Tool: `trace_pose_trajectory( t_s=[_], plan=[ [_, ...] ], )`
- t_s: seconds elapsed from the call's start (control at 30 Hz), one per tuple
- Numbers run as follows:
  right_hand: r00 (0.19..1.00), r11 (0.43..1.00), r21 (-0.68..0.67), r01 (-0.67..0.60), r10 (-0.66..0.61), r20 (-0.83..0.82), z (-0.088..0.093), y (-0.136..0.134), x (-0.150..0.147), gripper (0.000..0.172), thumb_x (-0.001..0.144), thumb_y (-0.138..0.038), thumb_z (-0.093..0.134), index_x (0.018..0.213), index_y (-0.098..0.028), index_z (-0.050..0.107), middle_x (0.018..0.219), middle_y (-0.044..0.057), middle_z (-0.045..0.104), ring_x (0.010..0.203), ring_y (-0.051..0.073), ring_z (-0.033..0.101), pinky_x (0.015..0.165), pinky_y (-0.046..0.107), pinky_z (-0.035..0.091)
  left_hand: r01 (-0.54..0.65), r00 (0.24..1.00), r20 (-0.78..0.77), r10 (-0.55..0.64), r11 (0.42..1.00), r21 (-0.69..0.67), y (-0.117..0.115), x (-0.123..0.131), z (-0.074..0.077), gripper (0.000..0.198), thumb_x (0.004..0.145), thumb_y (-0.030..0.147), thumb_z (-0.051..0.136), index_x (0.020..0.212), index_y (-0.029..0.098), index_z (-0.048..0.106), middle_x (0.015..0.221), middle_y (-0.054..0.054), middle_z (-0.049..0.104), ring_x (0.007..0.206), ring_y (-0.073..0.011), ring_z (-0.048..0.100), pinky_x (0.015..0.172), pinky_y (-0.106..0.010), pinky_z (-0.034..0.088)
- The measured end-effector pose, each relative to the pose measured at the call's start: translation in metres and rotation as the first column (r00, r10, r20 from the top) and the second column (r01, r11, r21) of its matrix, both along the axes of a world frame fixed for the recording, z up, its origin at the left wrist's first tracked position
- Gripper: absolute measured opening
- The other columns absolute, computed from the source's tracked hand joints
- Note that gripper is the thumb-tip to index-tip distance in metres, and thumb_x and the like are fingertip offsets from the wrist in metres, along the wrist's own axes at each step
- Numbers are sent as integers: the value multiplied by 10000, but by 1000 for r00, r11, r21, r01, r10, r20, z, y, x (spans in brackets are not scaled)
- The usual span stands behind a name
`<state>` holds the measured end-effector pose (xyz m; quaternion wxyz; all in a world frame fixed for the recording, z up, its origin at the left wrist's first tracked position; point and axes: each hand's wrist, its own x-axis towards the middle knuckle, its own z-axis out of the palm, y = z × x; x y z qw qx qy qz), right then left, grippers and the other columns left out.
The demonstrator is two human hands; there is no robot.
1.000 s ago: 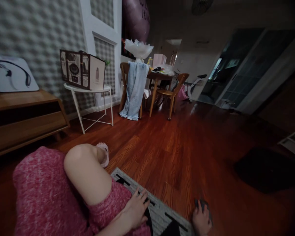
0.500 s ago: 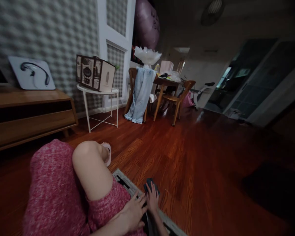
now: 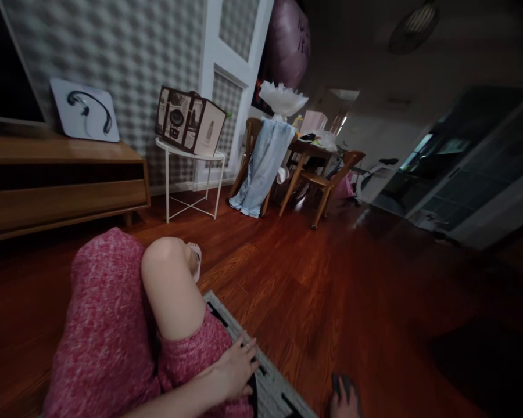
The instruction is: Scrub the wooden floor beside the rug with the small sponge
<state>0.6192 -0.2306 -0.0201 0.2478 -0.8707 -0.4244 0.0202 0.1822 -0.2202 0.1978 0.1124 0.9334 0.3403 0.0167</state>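
Observation:
My left hand [image 3: 239,367] rests on the right thigh of my pink-red knit shorts [image 3: 200,351], its fingers stretched out over the edge of the leg. A ring shows on one finger. Low in the view, at the bottom edge, my right hand [image 3: 345,402] has its fingers over a small dark object [image 3: 349,384], whose kind I cannot make out. Most of that hand and its wrist are cut off by the frame. Between the hands lies a grey mat or rug edge [image 3: 270,383] with black marks.
Ahead is a reddish wooden floor [image 3: 279,284]. At the left stand a wooden TV cabinet [image 3: 65,200] and a white side table [image 3: 192,155] bearing a patterned box [image 3: 189,122]. Jeans [image 3: 261,165] hang over a chair by the dining table [image 3: 307,148].
My right hand has moved right and away from my left hand, taking the dark object with it. The left hand stays on the thigh. The view has shifted a little to the left.

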Motion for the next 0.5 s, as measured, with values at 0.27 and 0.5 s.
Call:
trace_pose_trajectory(
  t_s=[0.27, 0.5],
  plan=[
    [990, 990, 37, 137, -138, 20, -2, -18, -74, 674, 895, -469, 221, 1540, -321, 346, 1524, 200, 418, 1421, 430, 345, 934, 740, 370, 26, 1000, 3, -27, 999, 25, 0, 1, 0, 589, 901, 548, 624, 1346, 162, 604, 1490, -178, 488, 1422, -302, 391, 1175, -497, 231],
    [903, 900, -82, -429, 431, 5, 16, 76, -237, 563, 949, -369, 231, 1432, -326, 519, 1555, 64, 430, 1469, 272, 308, 1115, 567, 307, 34, 999, -19, -34, 999, 23, -1, -1, 10, 603, 917, 540, 602, 1368, 140, 580, 1506, -187, 464, 1436, -307, 366, 1179, -507, 228]
  ],
)
